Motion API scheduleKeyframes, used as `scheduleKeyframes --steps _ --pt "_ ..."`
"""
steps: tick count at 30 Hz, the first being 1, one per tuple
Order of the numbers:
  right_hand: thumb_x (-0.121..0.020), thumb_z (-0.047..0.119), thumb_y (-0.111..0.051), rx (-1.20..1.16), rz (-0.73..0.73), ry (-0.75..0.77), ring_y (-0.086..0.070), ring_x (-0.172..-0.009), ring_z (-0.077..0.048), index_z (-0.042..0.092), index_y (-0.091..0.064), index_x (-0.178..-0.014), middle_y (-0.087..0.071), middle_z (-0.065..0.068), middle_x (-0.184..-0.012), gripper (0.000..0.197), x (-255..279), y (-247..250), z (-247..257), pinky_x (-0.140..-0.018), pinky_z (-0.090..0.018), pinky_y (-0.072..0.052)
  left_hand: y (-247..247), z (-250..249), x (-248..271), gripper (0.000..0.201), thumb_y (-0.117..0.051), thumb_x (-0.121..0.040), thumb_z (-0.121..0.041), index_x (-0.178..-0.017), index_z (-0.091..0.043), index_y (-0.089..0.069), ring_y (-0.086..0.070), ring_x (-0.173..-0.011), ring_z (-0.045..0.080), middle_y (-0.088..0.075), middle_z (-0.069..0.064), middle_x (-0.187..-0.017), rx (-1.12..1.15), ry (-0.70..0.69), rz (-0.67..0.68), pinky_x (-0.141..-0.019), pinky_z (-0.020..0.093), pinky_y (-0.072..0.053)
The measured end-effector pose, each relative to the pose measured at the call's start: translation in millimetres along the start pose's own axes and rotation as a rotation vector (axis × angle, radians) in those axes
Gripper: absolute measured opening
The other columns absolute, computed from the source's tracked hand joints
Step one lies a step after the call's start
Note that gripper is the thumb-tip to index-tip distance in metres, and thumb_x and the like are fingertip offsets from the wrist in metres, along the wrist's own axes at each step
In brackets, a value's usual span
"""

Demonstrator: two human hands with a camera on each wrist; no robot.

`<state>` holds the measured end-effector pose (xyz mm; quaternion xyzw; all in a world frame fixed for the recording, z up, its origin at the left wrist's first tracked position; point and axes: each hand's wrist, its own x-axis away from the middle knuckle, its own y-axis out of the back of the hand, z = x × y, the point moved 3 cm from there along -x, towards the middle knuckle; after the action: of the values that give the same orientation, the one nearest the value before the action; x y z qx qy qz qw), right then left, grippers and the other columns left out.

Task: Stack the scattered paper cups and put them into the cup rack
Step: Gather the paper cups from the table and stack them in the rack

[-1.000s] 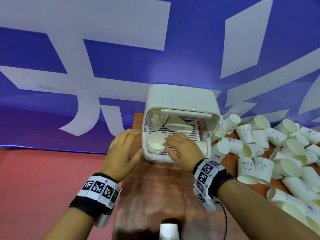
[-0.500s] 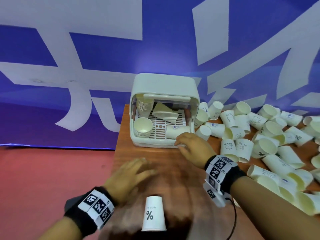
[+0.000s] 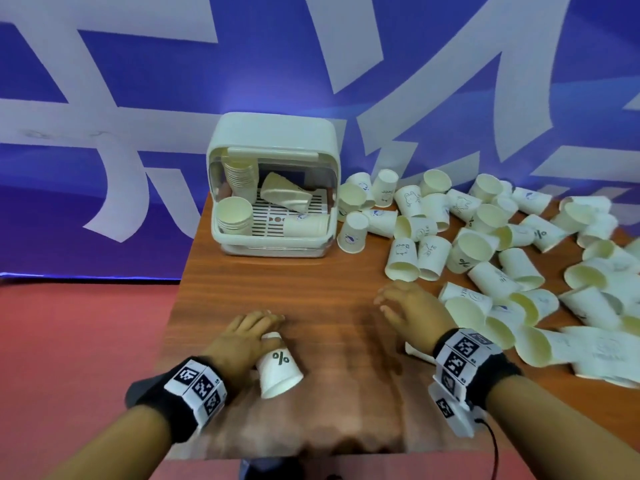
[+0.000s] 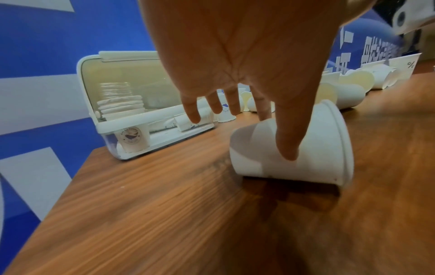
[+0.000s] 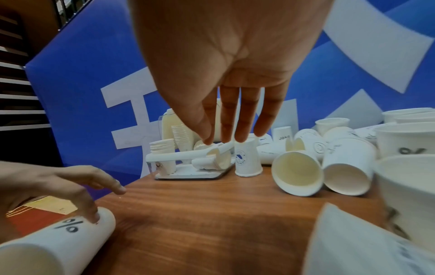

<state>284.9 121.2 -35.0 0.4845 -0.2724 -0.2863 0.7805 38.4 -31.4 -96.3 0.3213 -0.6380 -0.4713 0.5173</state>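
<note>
The white cup rack [image 3: 273, 133] stands at the table's far left with its lid raised, and holds upright cup stacks [image 3: 235, 213] plus stacks lying on its grille [image 3: 285, 195]. Scattered paper cups [image 3: 467, 244] cover the right side. A single cup marked "%" [image 3: 278, 367] lies tipped near the front edge. My left hand [image 3: 266, 327] reaches over its base, with the thumb [image 4: 286, 141] resting on its side and the fingers straight. My right hand [image 3: 384, 304] hovers with straight fingers over bare wood, just left of the nearest loose cups, and holds nothing.
The wooden table [image 3: 294, 289] ends at a left edge beside the rack and at a front edge close under my wrists. Red floor [image 3: 69, 341] lies to the left. A blue and white banner [image 3: 138, 81] closes off the back.
Both hands pulled back from the rack toward the front edge. My left hand came down on the "%" cup, which went from standing upside down to tipped over.
</note>
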Motion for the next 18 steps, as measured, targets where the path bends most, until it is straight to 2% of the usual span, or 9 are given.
scheduleKeyframes --steps 2,5,8,10,11,14,16,18 --pt "-0.090 0.022 -0.054 0.004 -0.016 -0.045 -0.053 -0.104 -0.014 0.023 -0.065 -0.102 -0.059 0.006 -0.110 0.017 13.7 -1.7 -15.5 -0.087 -0.032 -0.046 7.0 -13.5 -8.6 0.070 -0.076 -0.029 -0.058 -0.096 -0.040 -0.063 -0.065 -0.099 0.019 -0.064 -0.006 -0.113 0.007 0.008 -0.043 -0.075 0.034 -0.054" --pt "-0.090 0.022 -0.053 0.019 -0.021 -0.111 -0.054 -0.099 -0.014 0.023 -0.063 -0.099 -0.059 0.006 -0.103 0.014 31.7 -2.4 -37.4 -0.079 -0.030 -0.046 13.8 -27.7 -24.3 0.066 -0.072 -0.059 -0.052 -0.119 -0.031 -0.055 -0.051 -0.120 0.021 -0.055 -0.007 -0.125 0.078 0.080 -0.046 -0.095 0.040 -0.043" --pt "-0.089 0.021 -0.052 0.037 -0.018 -0.188 -0.055 -0.096 -0.018 0.020 -0.062 -0.098 -0.058 0.002 -0.099 0.013 46.9 -1.8 -53.8 -0.076 -0.035 -0.048 21.7 -46.1 -40.1 0.068 -0.074 -0.057 -0.054 -0.116 -0.026 -0.054 -0.057 -0.108 0.019 -0.059 -0.007 -0.114 0.075 0.122 -0.055 -0.088 0.039 -0.044" --pt "-0.089 0.022 -0.052 0.042 -0.022 -0.250 -0.055 -0.097 -0.017 0.021 -0.063 -0.102 -0.058 0.003 -0.101 0.017 56.8 -1.1 -62.1 -0.075 -0.035 -0.049 16.6 -55.3 -52.9 0.064 -0.061 -0.077 -0.051 -0.132 -0.025 -0.040 -0.043 -0.123 0.019 -0.047 -0.006 -0.131 0.109 0.146 0.001 -0.101 0.039 -0.031" --pt "-0.089 0.024 -0.052 0.058 -0.022 -0.284 -0.055 -0.096 -0.016 0.022 -0.062 -0.104 -0.058 0.003 -0.101 0.018 61.6 -0.9 -66.0 -0.074 -0.034 -0.049 15.2 -59.0 -58.9 0.063 -0.054 -0.082 -0.050 -0.136 -0.026 -0.033 -0.037 -0.127 0.018 -0.042 -0.006 -0.136 0.108 0.154 -0.012 -0.105 0.039 -0.025" --pt "-0.091 0.029 -0.049 0.095 -0.040 -0.377 -0.057 -0.093 -0.015 0.024 -0.060 -0.110 -0.059 0.005 -0.102 0.022 74.4 0.9 -76.9 -0.071 -0.032 -0.049 16.5 -68.2 -74.3 0.066 -0.049 -0.085 -0.050 -0.142 -0.028 -0.024 -0.035 -0.127 0.019 -0.038 -0.006 -0.141 0.139 0.188 -0.045 -0.106 0.040 -0.022" --pt "-0.091 0.028 -0.048 0.120 0.003 -0.353 -0.056 -0.098 -0.016 0.025 -0.057 -0.118 -0.056 0.005 -0.110 0.028 76.9 -0.8 -79.3 -0.072 -0.032 -0.049 18.1 -73.4 -83.4 0.074 -0.047 -0.086 -0.050 -0.147 -0.036 -0.009 -0.036 -0.126 0.022 -0.036 -0.006 -0.144 0.168 0.170 -0.040 -0.104 0.041 -0.023" --pt "-0.089 0.023 -0.050 0.150 0.108 -0.242 -0.055 -0.105 -0.019 0.027 -0.051 -0.128 -0.049 0.005 -0.126 0.039 75.2 -8.5 -77.5 -0.077 -0.034 -0.049 20.8 -77.0 -92.6 0.078 -0.045 -0.088 -0.051 -0.145 -0.044 0.007 -0.037 -0.125 0.024 -0.034 -0.005 -0.146 0.162 0.143 -0.033 -0.103 0.042 -0.023"
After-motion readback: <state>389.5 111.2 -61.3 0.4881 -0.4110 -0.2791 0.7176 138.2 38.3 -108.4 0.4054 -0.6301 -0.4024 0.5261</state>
